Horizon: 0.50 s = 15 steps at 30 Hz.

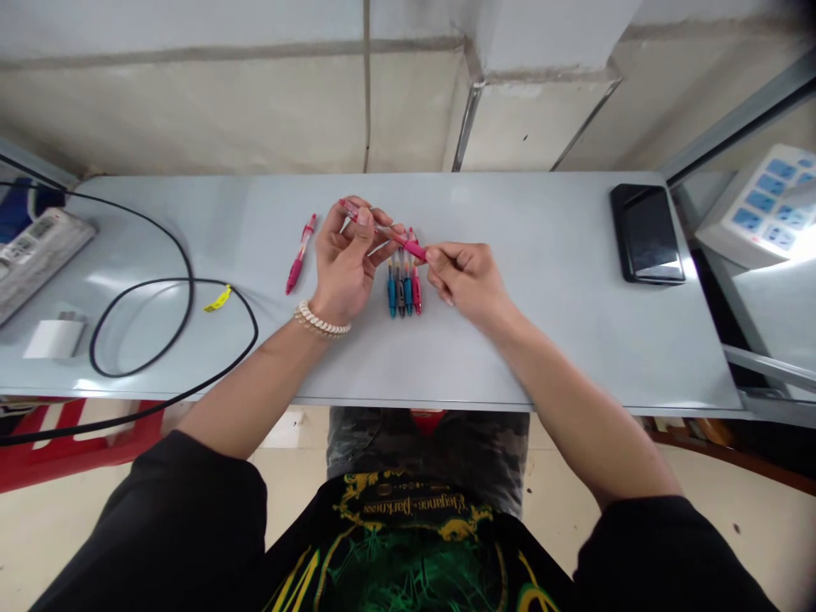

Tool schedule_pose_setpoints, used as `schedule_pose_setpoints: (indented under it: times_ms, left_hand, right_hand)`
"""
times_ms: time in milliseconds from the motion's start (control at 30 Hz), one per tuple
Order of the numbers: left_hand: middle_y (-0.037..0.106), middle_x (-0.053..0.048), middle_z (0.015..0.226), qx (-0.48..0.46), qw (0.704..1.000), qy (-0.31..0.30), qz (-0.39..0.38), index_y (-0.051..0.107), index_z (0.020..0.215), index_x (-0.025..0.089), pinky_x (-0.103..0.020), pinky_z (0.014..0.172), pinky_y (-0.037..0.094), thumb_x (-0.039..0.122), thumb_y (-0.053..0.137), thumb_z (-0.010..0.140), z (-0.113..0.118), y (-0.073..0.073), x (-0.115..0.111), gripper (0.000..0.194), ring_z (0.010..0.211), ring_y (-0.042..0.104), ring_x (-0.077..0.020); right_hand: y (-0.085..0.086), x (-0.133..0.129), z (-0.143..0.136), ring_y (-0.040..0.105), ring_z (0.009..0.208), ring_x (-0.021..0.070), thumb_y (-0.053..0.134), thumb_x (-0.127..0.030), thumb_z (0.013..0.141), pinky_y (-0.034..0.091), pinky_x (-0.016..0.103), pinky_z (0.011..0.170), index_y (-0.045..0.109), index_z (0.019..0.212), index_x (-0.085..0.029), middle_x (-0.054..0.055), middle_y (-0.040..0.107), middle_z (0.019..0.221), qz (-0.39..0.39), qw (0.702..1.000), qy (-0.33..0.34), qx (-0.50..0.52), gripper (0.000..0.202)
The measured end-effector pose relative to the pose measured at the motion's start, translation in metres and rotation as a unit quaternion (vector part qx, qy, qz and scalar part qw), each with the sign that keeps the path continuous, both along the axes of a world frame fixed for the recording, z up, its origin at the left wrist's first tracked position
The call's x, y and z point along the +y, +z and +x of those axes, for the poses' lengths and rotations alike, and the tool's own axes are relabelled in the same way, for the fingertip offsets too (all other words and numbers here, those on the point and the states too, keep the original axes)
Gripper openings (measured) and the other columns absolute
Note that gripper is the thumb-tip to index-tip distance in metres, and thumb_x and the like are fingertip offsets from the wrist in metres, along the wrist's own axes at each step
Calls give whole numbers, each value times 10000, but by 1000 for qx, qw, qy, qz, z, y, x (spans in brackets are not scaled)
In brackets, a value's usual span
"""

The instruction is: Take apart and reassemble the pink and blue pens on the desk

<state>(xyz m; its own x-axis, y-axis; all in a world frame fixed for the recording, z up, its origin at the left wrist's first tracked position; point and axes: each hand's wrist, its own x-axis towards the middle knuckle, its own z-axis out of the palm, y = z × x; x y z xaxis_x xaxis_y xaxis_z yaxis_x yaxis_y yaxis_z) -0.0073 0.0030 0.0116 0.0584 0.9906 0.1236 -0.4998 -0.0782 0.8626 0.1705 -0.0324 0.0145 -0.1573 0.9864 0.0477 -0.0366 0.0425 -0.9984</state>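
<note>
Between my two hands a pink pen (414,249) is held slantwise above the table. My left hand (349,259) pinches its clear barrel near the clip end, thumb on top. The fingers of my right hand (468,276) close on the other end, at the pink grip and tip. Under and just behind the held pen lies a row of several pens, among them a blue pen (392,293), a grey pen (401,297) and another pink pen (416,293); their upper parts are partly hidden. One more pink pen (300,255) lies alone, left of my left hand.
A black cable (191,280) with a yellow tag (218,299) loops over the table's left side, near a white charger plug (56,337) and a power strip (38,255). A black device (647,234) lies at the right end. The wall stands behind the table (541,340).
</note>
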Motion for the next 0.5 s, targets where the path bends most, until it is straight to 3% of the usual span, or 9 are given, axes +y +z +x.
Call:
schedule_pose_setpoints:
  times_ms: [100, 233, 300, 367, 500]
  left_hand:
    - [706, 22, 924, -21, 999, -25, -17, 617, 964, 254, -271, 835, 623, 271, 689, 1024, 3, 7, -2, 96, 895, 772, -149]
    - [562, 32, 694, -110, 987, -44, -109, 577, 865, 223, -238, 714, 586, 336, 423, 1142, 0, 20, 0, 336, 613, 617, -91]
    - [446, 42, 582, -143, 977, -33, -152, 521, 774, 224, -232, 562, 506, 415, 359, 1148, -6, 28, 2, 450, 479, 452, -90]
    - [346, 52, 502, -160, 970, -8, -184, 446, 713, 232, -242, 446, 384, 419, 343, 1138, -12, 34, 5, 475, 414, 317, -98]
    - [218, 67, 442, -196, 952, 30, -232, 307, 665, 227, -266, 388, 170, 332, 310, 1116, -22, 42, 6, 463, 380, 147, -92]
  right_hand:
    - [1, 2, 1, 383, 427, 80, 728, -618, 937, 307, 262, 436, 658, 697, -202, -67, 409, 493, -70, 996, 35, 49, 486]
    - [-6, 7, 0, 638, 707, 127, 705, -718, 909, 490, 257, 610, 748, 878, -209, 18, 694, 765, -16, 999, -44, 21, 513]
    - [-8, 9, 1, 639, 769, 123, 665, -793, 890, 511, 255, 659, 752, 968, -230, 25, 715, 881, 11, 996, -88, 18, 574]
    - [-6, 11, 4, 620, 744, 117, 609, -828, 902, 508, 256, 649, 734, 957, -237, 22, 690, 869, 10, 994, -107, 27, 606]
    - [1, 12, 9, 603, 710, 122, 571, -839, 918, 499, 262, 610, 690, 916, -244, 16, 659, 817, -11, 991, -122, 48, 607]
